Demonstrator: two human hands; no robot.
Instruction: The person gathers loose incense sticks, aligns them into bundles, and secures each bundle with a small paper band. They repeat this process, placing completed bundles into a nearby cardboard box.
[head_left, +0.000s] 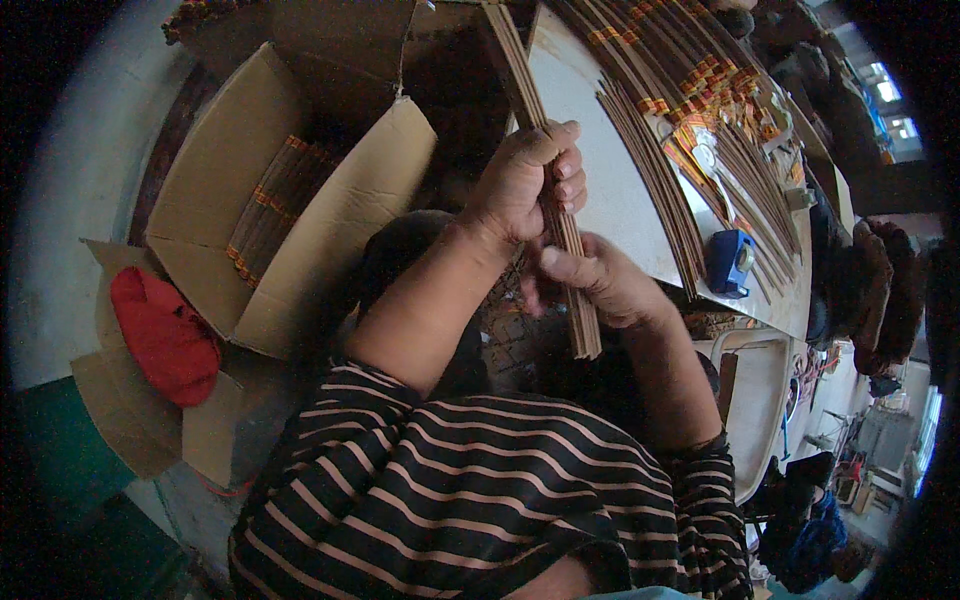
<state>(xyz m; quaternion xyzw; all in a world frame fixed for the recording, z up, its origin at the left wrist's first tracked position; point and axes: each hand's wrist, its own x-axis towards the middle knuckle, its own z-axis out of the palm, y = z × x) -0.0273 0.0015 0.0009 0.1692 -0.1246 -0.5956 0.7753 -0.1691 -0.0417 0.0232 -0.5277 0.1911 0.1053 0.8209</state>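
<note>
A bundle of thin brown sticks slants in front of me, from the far table edge down toward my lap. My left hand is closed around its middle, thumb on top and fingers wrapped over the right side. Lower down, my right hand grips the bundle near its near end, with the thumb across the front and the blurred fingers behind it. To the right, a row of loose brown sticks lies on the white table. Beyond them are several bundles with red and yellow bands.
An open cardboard box at the left holds banded bundles. Beside it lies a red cloth item. A blue holder with a round roll stands at the table's near edge. A white-framed chair is at the lower right.
</note>
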